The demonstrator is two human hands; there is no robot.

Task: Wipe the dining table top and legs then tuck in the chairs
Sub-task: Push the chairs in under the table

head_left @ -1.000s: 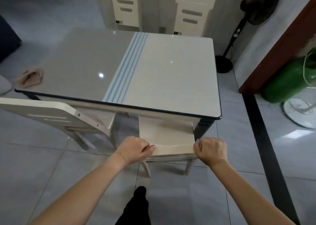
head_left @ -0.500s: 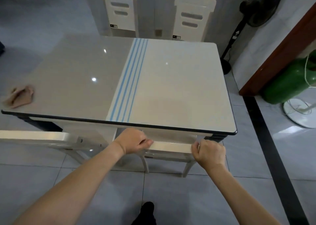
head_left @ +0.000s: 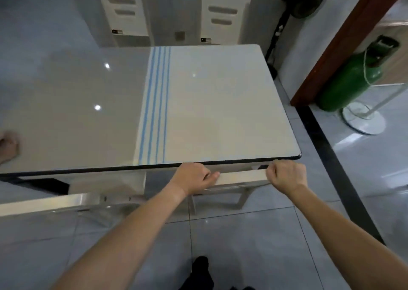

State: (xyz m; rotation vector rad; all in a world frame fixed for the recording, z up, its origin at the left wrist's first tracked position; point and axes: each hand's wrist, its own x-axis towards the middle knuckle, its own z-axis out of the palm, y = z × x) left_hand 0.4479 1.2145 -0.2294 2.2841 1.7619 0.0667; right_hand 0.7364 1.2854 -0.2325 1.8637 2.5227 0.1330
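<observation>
Glossy blue-striped table [head_left: 220,104], cream chair [head_left: 241,175] tucked under near edge

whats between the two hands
In the head view, only a bare stretch of the chair back, gripped by the left hand and right hand.

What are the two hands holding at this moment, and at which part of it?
Both hold the cream chair by the top edge of its backrest. The left hand grips near the left end, the right hand the right end.
</observation>
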